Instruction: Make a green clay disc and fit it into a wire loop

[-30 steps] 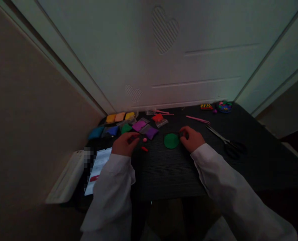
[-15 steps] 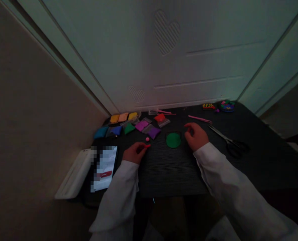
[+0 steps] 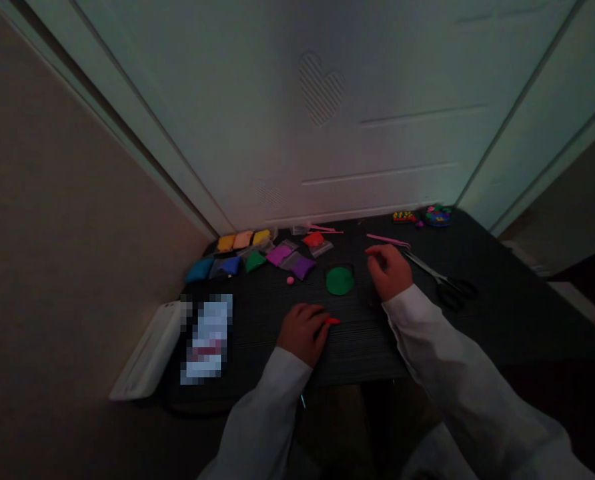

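Note:
My left hand is low over the dark table, its thumb and fingers closed on a small red strip of modelling clay that pokes out to the right. My right hand is higher up to the right, fingers curled into a pinch; whatever they hold, if anything, is too small to make out. Between the hands and slightly beyond lies a flat green disc with a dark rim at its back. A small pink ball sits on the table to its left.
Behind lie bags of coloured clay, among them purple, red and blue. Scissors and a pink tool lie right. Small decorated pieces stand far right. A lit phone and a white device are left.
My left hand has moved right and nearer to me with the red clay, away from the pink ball. My right hand keeps nearly the same place and pose. The view has shifted a little.

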`<state>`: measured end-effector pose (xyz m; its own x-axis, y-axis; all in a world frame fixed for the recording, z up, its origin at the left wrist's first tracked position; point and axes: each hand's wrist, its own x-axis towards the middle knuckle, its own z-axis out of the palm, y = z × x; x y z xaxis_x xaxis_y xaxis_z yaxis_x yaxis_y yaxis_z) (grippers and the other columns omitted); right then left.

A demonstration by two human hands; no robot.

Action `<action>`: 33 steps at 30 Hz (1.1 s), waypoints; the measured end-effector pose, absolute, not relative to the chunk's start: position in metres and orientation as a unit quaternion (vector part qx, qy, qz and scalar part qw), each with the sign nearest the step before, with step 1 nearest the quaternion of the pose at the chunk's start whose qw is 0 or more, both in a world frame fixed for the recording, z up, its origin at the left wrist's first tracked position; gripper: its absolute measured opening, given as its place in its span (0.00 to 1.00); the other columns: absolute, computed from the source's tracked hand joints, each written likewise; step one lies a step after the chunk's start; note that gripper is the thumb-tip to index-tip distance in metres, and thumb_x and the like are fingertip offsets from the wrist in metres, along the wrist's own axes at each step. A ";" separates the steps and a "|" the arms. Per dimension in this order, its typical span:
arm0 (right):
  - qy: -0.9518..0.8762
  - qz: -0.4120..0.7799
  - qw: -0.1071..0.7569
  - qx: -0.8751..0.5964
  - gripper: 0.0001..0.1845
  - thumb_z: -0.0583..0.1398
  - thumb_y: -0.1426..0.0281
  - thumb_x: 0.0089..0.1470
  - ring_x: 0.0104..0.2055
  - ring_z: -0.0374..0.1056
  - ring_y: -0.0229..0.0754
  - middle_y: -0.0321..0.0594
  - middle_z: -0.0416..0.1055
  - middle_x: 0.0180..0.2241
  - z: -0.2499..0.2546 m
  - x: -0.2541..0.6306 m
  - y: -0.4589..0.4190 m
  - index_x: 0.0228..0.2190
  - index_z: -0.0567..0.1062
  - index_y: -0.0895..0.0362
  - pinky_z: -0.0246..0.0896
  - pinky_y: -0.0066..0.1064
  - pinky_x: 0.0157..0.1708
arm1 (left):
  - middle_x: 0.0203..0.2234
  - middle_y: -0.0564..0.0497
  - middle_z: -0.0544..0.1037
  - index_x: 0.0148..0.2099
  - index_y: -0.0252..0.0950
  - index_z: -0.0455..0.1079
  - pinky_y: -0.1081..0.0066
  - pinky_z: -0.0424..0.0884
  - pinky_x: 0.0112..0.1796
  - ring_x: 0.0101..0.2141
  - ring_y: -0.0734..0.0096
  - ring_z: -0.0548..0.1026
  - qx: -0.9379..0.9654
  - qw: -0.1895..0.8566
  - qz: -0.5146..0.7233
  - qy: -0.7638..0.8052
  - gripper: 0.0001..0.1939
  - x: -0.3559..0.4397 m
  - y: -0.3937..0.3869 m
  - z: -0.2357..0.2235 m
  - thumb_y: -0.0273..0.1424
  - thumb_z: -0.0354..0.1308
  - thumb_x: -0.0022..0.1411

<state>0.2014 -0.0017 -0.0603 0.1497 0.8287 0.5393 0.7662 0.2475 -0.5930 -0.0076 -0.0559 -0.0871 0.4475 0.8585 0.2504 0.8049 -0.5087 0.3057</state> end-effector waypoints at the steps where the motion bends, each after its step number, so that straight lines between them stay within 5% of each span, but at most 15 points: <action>1: -0.648 0.037 0.445 -0.617 0.11 0.49 0.72 0.46 0.31 0.60 0.37 0.38 0.66 0.30 -0.061 0.205 -0.004 0.32 0.68 0.57 0.53 0.29 0.32 | 0.43 0.50 0.69 0.45 0.39 0.65 0.61 0.59 0.45 0.45 0.65 0.63 0.848 0.053 0.174 0.498 0.15 -0.005 -0.061 -0.089 0.33 0.44 0.56; 7: -0.669 0.033 0.392 -0.630 0.11 0.50 0.70 0.47 0.31 0.62 0.38 0.40 0.67 0.32 -0.065 0.225 -0.030 0.32 0.69 0.57 0.55 0.31 0.33 | 0.53 0.48 0.57 0.55 0.35 0.51 0.58 0.47 0.53 0.54 0.65 0.52 0.860 0.003 0.144 0.489 0.25 0.014 -0.077 -0.091 0.39 0.40 0.57; 14: -0.750 0.005 0.255 -0.611 0.21 0.50 0.65 0.48 0.49 0.56 0.43 0.43 0.62 0.47 -0.080 0.227 -0.073 0.45 0.64 0.57 0.49 0.38 0.47 | 0.55 0.45 0.53 0.56 0.32 0.48 0.59 0.49 0.52 0.54 0.64 0.51 0.866 0.008 0.118 0.486 0.30 0.021 -0.090 -0.099 0.44 0.38 0.56; 19: -0.762 -0.006 0.178 -0.622 0.26 0.47 0.60 0.50 0.54 0.50 0.43 0.44 0.56 0.51 -0.100 0.228 -0.079 0.49 0.59 0.58 0.39 0.41 0.52 | 0.55 0.45 0.52 0.57 0.32 0.48 0.58 0.50 0.52 0.54 0.63 0.50 0.864 0.002 0.106 0.493 0.30 0.012 -0.117 -0.097 0.44 0.40 0.55; 26: -0.703 -0.040 0.215 -0.676 0.25 0.48 0.60 0.49 0.53 0.50 0.47 0.46 0.59 0.50 -0.099 0.229 -0.076 0.47 0.62 0.58 0.36 0.47 0.51 | 0.52 0.42 0.58 0.55 0.29 0.51 0.58 0.54 0.50 0.53 0.61 0.55 0.846 0.013 0.136 0.515 0.25 0.023 -0.096 -0.099 0.34 0.40 0.56; 29: -0.698 -0.043 0.269 -0.662 0.20 0.49 0.64 0.49 0.51 0.54 0.46 0.45 0.62 0.47 -0.095 0.231 -0.078 0.44 0.64 0.57 0.38 0.46 0.51 | 0.46 0.44 0.67 0.54 0.31 0.53 0.60 0.60 0.46 0.48 0.65 0.62 0.840 0.049 0.169 0.513 0.24 0.020 -0.083 -0.102 0.23 0.40 0.53; 33: -0.703 -0.051 0.360 -0.611 0.16 0.50 0.68 0.49 0.48 0.57 0.42 0.44 0.65 0.43 -0.094 0.234 -0.074 0.41 0.67 0.57 0.40 0.44 0.52 | 0.39 0.48 0.72 0.51 0.37 0.57 0.65 0.64 0.43 0.41 0.70 0.68 0.836 0.130 0.244 0.474 0.21 0.015 -0.072 -0.103 0.23 0.41 0.54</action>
